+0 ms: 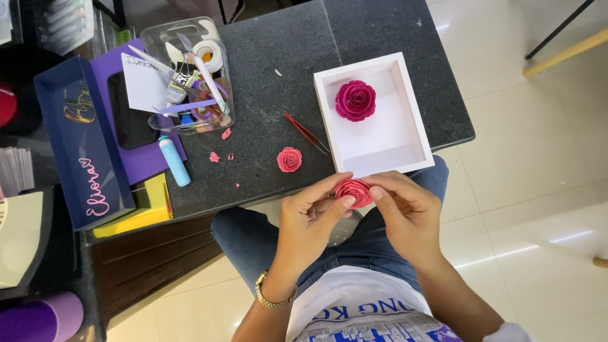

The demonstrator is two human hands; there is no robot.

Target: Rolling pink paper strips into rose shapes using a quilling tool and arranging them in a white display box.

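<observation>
Head view: dark speckled stone tabletop (272, 76) over pale tiled floor. Left hand (310, 218) and right hand (405, 212), fingers curled, both pinch pink paper rose (353, 191) just off table's near edge, above lap. Second pink rose (289, 159) on table; red tweezers (306, 133) beside white shallow box (380, 158) holding magenta rose (355, 100).

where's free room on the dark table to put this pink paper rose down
Bare stone lies behind the white tray, across the far half of the table, and between the small pink rose and clear tool tub. It is crowded at the left around the glue stick.
</observation>
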